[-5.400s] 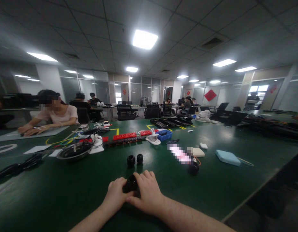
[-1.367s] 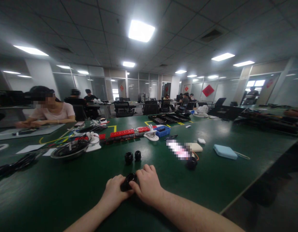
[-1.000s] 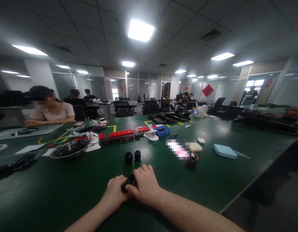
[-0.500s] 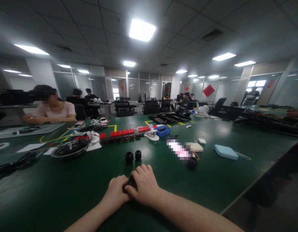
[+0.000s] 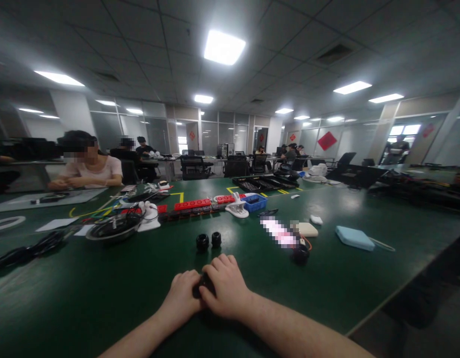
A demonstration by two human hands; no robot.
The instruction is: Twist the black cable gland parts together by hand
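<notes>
- Black part (image 5: 203, 287) sits near the front of the green worktop (image 5: 103, 283), mostly hidden between both hands.
- Left hand (image 5: 182, 297) and right hand (image 5: 225, 288) have their fingers closed around it.
- Two black caps (image 5: 208, 240) stand just beyond, apart from the hands.

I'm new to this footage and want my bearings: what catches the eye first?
Both bare hands, left hand and right hand, close together around a small black round part at the near edge of the green table. Just beyond stand two more black round parts, side by side.
</notes>
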